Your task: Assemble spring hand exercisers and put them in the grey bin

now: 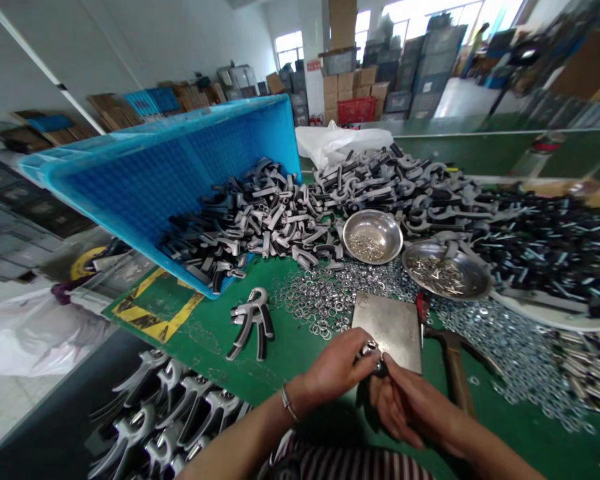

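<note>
My left hand (337,367), with a metal bangle at the wrist, pinches a small black and silver part (375,357) near the table's front edge. Thumb and fingertips of my right hand (405,403) close on the same part from the other side. Most of the part is hidden by the fingers. Just beyond the hands lies a square steel plate (387,327). A hammer (457,370) rests to the right of it, beside a red-handled tool (422,308). On the left, assembled grey and black hand grips (253,323) lie on the green table.
A tipped blue crate (175,157) spills grey handles (280,217). Two steel bowls (373,223) (447,270) hold small metal pieces. Rings (325,300) and nuts (510,360) cover the table. Black parts (555,240) are heaped at right. Finished grips (165,400) fill a container at lower left.
</note>
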`<state>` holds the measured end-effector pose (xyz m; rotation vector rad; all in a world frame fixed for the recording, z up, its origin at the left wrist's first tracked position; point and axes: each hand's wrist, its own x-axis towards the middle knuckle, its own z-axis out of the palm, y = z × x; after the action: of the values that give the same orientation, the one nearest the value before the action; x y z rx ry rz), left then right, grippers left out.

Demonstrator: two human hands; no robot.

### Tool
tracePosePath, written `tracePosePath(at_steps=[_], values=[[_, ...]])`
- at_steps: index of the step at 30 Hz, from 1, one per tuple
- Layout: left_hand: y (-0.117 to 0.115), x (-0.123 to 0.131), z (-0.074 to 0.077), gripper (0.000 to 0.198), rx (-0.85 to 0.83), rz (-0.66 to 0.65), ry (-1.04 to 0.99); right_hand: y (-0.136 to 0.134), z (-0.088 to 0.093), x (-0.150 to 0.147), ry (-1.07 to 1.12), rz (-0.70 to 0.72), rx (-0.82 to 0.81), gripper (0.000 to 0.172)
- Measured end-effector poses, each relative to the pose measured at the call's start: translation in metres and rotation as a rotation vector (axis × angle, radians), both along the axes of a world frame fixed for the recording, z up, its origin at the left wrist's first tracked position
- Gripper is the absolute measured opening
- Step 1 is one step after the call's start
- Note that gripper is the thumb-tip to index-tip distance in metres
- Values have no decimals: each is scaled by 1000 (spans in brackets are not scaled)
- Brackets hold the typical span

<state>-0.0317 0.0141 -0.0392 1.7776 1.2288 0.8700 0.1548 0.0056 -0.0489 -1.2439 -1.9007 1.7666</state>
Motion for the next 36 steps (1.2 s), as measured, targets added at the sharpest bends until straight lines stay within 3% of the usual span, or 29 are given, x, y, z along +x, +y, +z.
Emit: tracePosePath(at_steps=[3,4,5,8,9,11,13,14,16,18,20,24,25,26,28,30,31,34,36], values=[[2,3,5,28,-92,63,-73,3,2,2,-34,-187,327,49],[3,4,6,29,-110,100,-127,4,3,1,-16,-243,355,47],[5,6,7,28,-98,123,-164,4,4,0,27,-252,281,48],[8,9,7,19,93,62,-121,7,5,-4,195,-104,-217,64],[9,10,7,15,157,35,-88,8,6,-5,217,-86,-277,66],[11,14,5,13,203,34,-68,11,7,-5,203,-191,-127,56],[12,18,3,15,179,145,-101,12,8,-4,199,-338,47,45],[12,20,2,16,171,194,-112,12,8,-3,216,-369,55,44],[13,21,2,15,210,186,-96,12,9,-1,269,-287,-124,49],[13,21,2,10,305,65,-44,12,11,1,314,-133,-355,58],[14,21,2,8,344,-7,-9,14,13,2,306,-81,-372,60],[14,27,-3,15,215,216,-44,16,15,2,180,-340,179,45],[13,28,-4,16,201,258,-45,15,13,2,192,-364,182,44],[12,29,-5,15,209,259,-35,14,11,2,232,-347,81,46],[9,27,-7,13,262,156,2,11,6,2,349,-203,-270,53],[8,25,-8,13,298,30,28,10,3,3,393,-107,-427,61],[9,25,-8,13,297,19,30,9,2,4,372,-127,-361,60],[10,27,-10,16,257,151,18,9,2,6,282,-329,-18,49],[10,30,-10,16,259,153,20,7,3,8,348,-324,-153,51]])
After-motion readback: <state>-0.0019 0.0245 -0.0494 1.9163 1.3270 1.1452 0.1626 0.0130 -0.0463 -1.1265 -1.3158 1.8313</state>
